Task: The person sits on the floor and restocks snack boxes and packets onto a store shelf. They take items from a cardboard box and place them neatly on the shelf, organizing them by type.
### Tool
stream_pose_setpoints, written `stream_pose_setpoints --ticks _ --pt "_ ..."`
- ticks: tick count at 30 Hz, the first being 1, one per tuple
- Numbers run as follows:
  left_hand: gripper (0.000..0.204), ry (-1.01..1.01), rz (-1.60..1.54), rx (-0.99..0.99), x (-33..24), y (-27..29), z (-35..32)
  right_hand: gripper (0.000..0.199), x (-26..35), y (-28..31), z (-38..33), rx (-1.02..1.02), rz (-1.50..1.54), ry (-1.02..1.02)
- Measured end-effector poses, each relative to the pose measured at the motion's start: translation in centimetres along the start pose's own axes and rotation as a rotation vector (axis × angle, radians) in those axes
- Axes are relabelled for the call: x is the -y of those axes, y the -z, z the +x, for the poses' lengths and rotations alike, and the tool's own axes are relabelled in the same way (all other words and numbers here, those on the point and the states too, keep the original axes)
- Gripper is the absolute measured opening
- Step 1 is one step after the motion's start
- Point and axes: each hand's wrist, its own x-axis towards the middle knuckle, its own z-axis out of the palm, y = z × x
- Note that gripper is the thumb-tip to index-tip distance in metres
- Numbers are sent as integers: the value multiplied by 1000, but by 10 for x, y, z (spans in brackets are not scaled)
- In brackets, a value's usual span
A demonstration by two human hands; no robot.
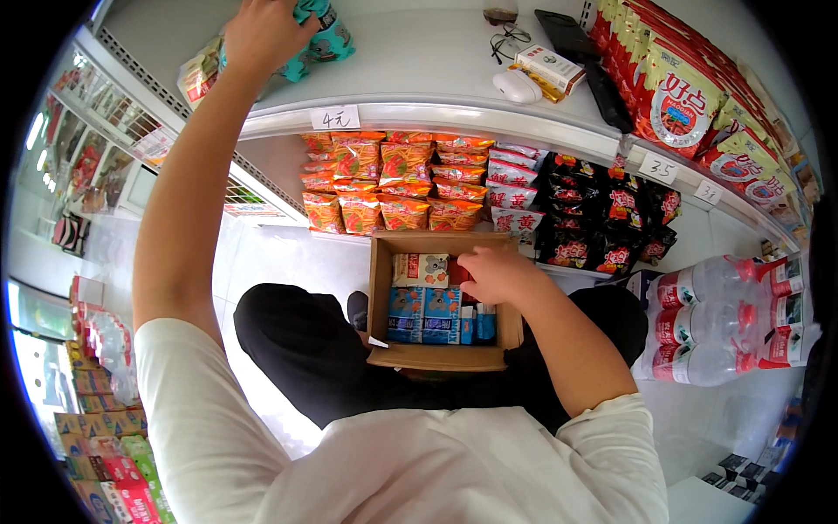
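At the upper left, my left hand (262, 39) is raised over the top shelf, its fingers closed around a teal snack bag (310, 10). Another teal bag (332, 39) with a cartoon print lies beside it. My right hand (499, 275) reaches into an open cardboard box (445, 356) between my knees. Its fingers curl down beside a red packet (457, 272); what they grip, if anything, is hidden. Inside the box are blue snack packs (423, 306) and a cream pack (421, 269) with a grey animal print.
Orange snack bags (406, 214), pale bags (515, 196) and black bags (624, 205) fill the lower shelf. Glasses (509, 41), a white earphone case (517, 86) and a cigarette pack (550, 66) lie above. Red-and-white bags (681, 100) and wrapped bottles (703, 319) are at right.
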Motion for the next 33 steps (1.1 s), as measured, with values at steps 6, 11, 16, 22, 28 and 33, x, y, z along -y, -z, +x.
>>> stream_pose_setpoints --ticks 6,11,16,22,28,33 --pt "36 -90 -7 -140 -5 0 -8 50 5 6 -2 55 41 6" --pt "34 -148 -9 -135 -2 2 -5 50 2 0 0 22 34 7" --pt "32 -160 -18 -135 -7 6 -5 49 1 -5 4 3 32 10" --pt "33 7 -308 -207 -9 15 -12 46 5 1 -3 15 27 7" --pt "30 -126 -459 -380 -2 21 -25 42 0 -9 4 -74 11 35" --pt "33 -315 -496 -582 25 43 -32 34 5 -9 7 -153 68 54"
